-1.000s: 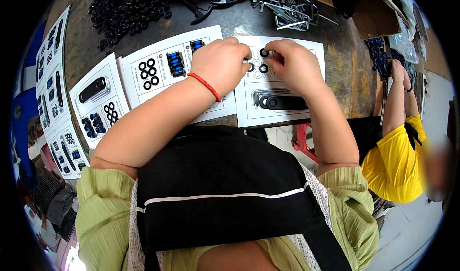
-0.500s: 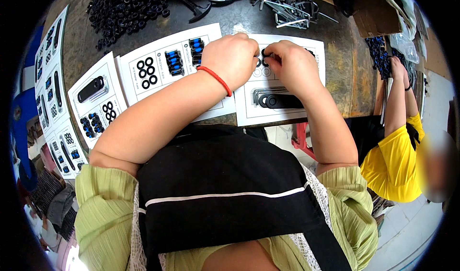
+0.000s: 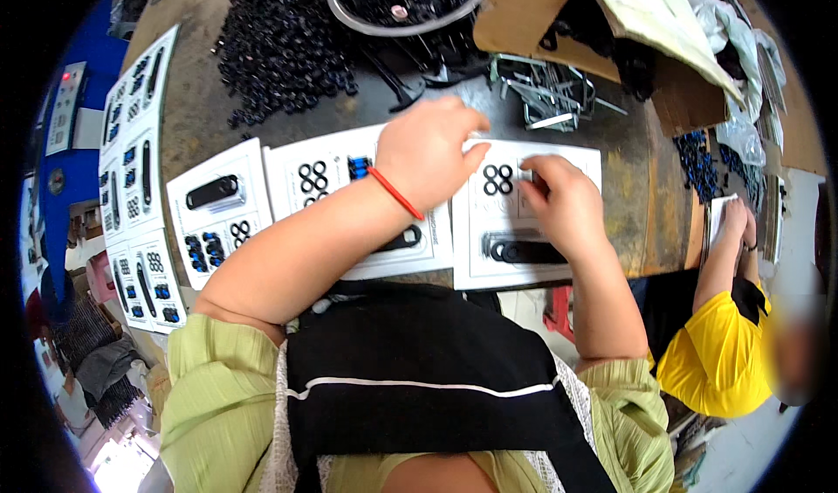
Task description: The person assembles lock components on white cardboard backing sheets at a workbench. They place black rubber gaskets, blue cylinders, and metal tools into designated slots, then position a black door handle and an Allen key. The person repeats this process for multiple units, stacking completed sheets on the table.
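My left hand (image 3: 434, 151), with a red cord bracelet at the wrist, hovers over white printed cards, thumb and fingers apart and nothing held. Just right of it lies a card (image 3: 470, 262) bearing a small block of black rings (image 3: 498, 180). A long black part in clear plastic (image 3: 528, 251) rests lower on that card. My right hand (image 3: 566, 203) is over the card's right side, beside the rings. Its fingers are curled, with a gap between thumb and forefinger; a dark patch there is too small to make out. My left forearm partly covers the neighbouring card (image 3: 367, 270).
More filled cards (image 3: 253, 166) lie to the left. Behind are a heap of small black parts (image 3: 279, 48), a round tray (image 3: 410, 30) of black parts, silver hex keys (image 3: 550, 92) and a cardboard box (image 3: 524, 9). A co-worker in yellow (image 3: 716, 353) works at the right.
My hands have drawn apart from over the rings, uncovering a block of them. The left has come off the card's rings; the right has shifted right. The view has tilted, showing more table behind.
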